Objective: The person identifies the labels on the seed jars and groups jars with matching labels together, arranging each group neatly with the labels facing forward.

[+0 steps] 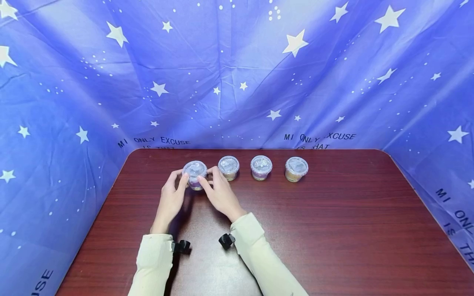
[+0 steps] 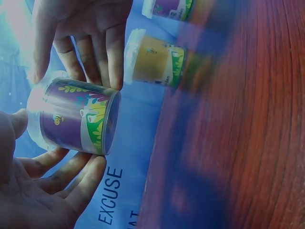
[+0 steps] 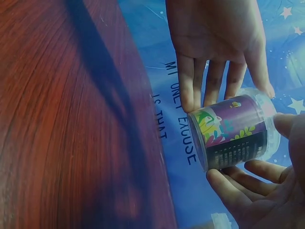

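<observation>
A small lidded tub (image 1: 195,174) with a purple label is held between both hands, raised above the table. In the left wrist view the tub (image 2: 71,117) shows a bee and leaf print on its side. My left hand (image 1: 172,197) grips its left side, thumb by the lid rim and fingers along the wall. From the other side my right hand (image 1: 222,194) grips the same tub, its thumb also near the rim. Dark printed text shows on the tub (image 3: 236,129) in the right wrist view. The clear lid (image 3: 267,124) is on.
To the right stand a yellow-labelled tub (image 1: 228,168), a purple-labelled tub (image 1: 261,167) and another yellowish tub (image 1: 296,169), in a row near the back of the brown wooden table (image 1: 333,230). A blue star-printed cloth (image 1: 237,61) hangs around the table's back and sides.
</observation>
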A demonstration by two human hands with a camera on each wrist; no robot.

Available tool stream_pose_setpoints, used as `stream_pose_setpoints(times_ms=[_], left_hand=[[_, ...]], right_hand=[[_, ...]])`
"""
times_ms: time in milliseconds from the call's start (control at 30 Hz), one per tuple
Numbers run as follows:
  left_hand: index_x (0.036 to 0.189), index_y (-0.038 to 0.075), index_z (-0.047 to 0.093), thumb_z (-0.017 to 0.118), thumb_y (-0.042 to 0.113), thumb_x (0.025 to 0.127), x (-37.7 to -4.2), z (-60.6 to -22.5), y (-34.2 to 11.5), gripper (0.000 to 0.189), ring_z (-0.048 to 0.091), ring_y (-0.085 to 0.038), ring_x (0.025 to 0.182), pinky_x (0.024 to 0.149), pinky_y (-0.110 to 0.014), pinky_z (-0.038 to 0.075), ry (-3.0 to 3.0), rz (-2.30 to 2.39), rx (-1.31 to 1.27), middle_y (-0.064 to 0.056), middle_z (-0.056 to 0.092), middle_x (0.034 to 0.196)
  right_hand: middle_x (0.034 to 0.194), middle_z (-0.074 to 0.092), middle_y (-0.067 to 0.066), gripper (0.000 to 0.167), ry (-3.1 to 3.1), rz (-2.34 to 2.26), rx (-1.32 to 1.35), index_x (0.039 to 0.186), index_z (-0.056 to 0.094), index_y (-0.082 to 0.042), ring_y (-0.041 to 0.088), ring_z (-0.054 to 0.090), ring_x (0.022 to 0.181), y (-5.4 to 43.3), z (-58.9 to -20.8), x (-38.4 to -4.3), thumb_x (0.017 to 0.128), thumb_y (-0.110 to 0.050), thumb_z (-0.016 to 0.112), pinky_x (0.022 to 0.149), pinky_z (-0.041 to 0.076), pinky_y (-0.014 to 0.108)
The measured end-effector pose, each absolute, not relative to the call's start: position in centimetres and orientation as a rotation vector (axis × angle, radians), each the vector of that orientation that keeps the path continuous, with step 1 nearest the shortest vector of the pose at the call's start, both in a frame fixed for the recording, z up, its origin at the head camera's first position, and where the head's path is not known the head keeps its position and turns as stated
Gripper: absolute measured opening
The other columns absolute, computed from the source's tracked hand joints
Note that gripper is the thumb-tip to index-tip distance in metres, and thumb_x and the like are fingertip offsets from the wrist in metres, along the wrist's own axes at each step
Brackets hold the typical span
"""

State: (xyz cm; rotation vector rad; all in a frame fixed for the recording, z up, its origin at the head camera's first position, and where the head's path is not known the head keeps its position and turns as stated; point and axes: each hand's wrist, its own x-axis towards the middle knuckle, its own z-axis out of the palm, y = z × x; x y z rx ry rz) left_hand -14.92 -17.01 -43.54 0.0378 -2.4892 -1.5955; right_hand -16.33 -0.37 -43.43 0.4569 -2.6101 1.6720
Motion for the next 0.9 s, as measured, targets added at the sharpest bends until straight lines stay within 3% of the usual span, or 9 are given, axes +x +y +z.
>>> stream_pose_setpoints(times_ms=[200,500,900], left_hand=[[0.132,0.007,0.056,0.049,0.042,0.104,-14.6,-43.4,-16.5,0.045,0.067,-0.027,0.102,0.092,-0.036,0.052,-2.506,-1.606,0.015,-0.015,0.066,0.116],[0.129,0.008,0.058,0.052,0.037,0.104,-13.9,-42.6,-15.6,0.040,0.066,-0.027,0.097,0.090,-0.041,0.052,-2.485,-1.603,-0.020,-0.015,0.067,0.107],[0.125,0.010,0.062,0.053,0.035,0.103,-13.0,-42.5,-14.4,0.035,0.068,-0.029,0.094,0.085,-0.032,0.052,-2.514,-1.582,-0.062,-0.011,0.069,0.101]], right_hand=[[0.126,0.061,0.013,0.034,-2.605,1.673,0.467,0.121,0.050,-0.009,0.025,0.064,0.116,0.5,-43.3,-15.9,0.103,-0.038,0.053,0.101,0.051,0.037],[0.128,0.061,0.012,0.040,-2.662,1.606,0.468,0.124,0.051,-0.011,0.025,0.066,0.114,2.0,-42.4,-15.5,0.102,-0.044,0.052,0.099,0.052,0.036],[0.123,0.062,0.011,0.037,-2.649,1.617,0.506,0.119,0.052,-0.009,0.026,0.067,0.110,4.1,-41.9,-14.4,0.102,-0.041,0.053,0.096,0.054,0.035]])
